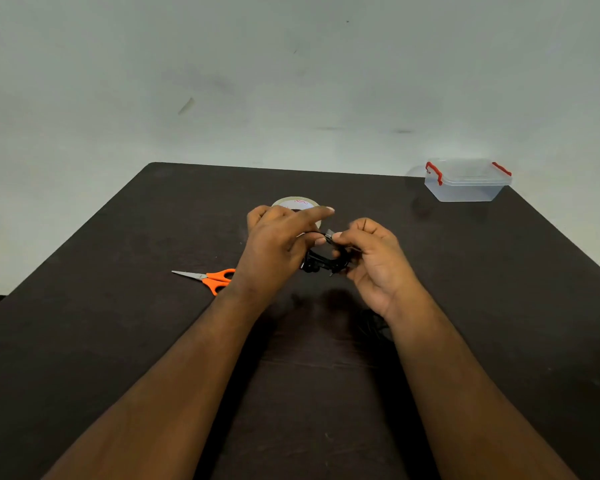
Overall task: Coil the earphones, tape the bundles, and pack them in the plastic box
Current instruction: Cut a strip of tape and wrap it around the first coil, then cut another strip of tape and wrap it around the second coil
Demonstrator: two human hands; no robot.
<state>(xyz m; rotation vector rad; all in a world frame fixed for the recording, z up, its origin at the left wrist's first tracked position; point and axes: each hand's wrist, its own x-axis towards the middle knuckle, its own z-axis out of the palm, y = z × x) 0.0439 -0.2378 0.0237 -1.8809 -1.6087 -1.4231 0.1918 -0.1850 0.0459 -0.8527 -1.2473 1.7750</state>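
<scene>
Earphones (321,261) seemingly pinched between hands.

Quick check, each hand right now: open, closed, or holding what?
Left hand: pinches the coiled black earphones, index finger straight.
Right hand: fingers curled round the same bundle.

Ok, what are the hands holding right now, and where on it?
Both hold the coiled black earphones: the left hand pinches the bundle's top left, the right hand grips its right side, fingers curled round it.
</scene>
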